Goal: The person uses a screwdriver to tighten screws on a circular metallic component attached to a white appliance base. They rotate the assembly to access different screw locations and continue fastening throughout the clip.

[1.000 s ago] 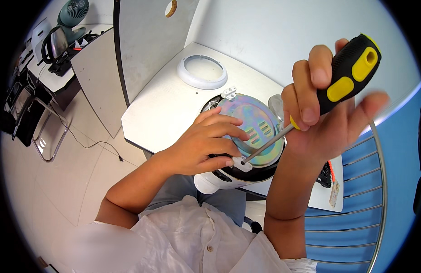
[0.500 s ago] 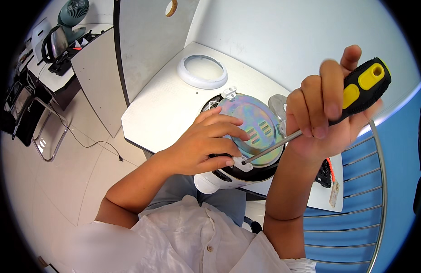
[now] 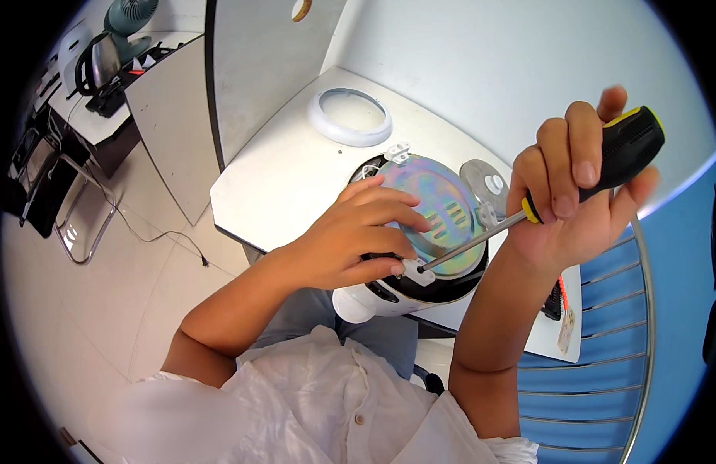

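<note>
While the screwdriver (image 3: pixel 530 211) slants across the iridescent metal disc (image 3: pixel 431 189), its tip sits right at the white tab (image 3: pixel 426 279) on the disc's near rim. The right hand (image 3: pixel 571 209) has the handle, fingers curled round it, and from that grip the shaft runs down and leftward to the tab. Long axis: handle high at the right, tip low at the left, pointing down onto the tab. Closer to that tip, though, is the left hand (image 3: pixel 358 240), fingers spread over the disc's left edge, thumb beside the tab; whether thumb and forefinger pinch anything, I can't quite tell. Under it all, the white appliance (image 3: pixel 408 307) at the table (image 3: pixel 257 189); just beyond, a round lid (image 3: pixel 472 172), and further off, a white ring (image 3: pixel 366 139).
</note>
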The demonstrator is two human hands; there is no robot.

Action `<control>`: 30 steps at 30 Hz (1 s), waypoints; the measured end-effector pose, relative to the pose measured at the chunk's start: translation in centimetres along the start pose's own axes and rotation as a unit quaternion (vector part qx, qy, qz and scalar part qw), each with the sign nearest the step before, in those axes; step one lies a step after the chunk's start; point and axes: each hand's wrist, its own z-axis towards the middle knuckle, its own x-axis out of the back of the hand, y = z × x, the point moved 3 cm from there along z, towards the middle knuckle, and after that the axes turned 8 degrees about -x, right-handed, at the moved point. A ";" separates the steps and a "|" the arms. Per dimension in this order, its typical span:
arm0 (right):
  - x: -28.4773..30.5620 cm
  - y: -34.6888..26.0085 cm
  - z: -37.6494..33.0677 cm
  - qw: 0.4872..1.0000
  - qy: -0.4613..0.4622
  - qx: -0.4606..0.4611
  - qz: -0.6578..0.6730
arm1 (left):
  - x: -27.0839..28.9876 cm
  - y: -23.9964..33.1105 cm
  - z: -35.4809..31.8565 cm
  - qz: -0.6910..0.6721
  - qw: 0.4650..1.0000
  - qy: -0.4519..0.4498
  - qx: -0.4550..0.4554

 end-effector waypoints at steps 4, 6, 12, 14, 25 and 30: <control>1.0 -0.5 -0.7 1.000 0.028 -0.001 -0.013 | -0.1 0.1 0.0 -0.015 1.000 0.014 0.002; 1.2 -0.7 -1.3 0.996 0.079 -0.003 -0.035 | 0.0 0.1 -0.3 -0.015 1.000 0.015 0.009; 0.4 -0.6 -0.8 0.995 0.090 -0.024 -0.042 | 0.0 0.2 -0.4 -0.014 1.000 0.022 -0.004; 0.3 -0.3 -0.7 0.995 0.085 -0.017 -0.057 | -0.1 0.1 -0.4 -0.016 0.999 0.027 -0.011; -0.8 0.3 -0.2 0.927 0.360 -0.011 -0.104 | -0.1 0.1 -0.4 -0.007 0.999 0.048 -0.021; -0.4 0.2 -0.3 0.968 0.223 0.017 -0.117 | -0.3 0.0 -0.3 -0.010 0.999 0.040 -0.015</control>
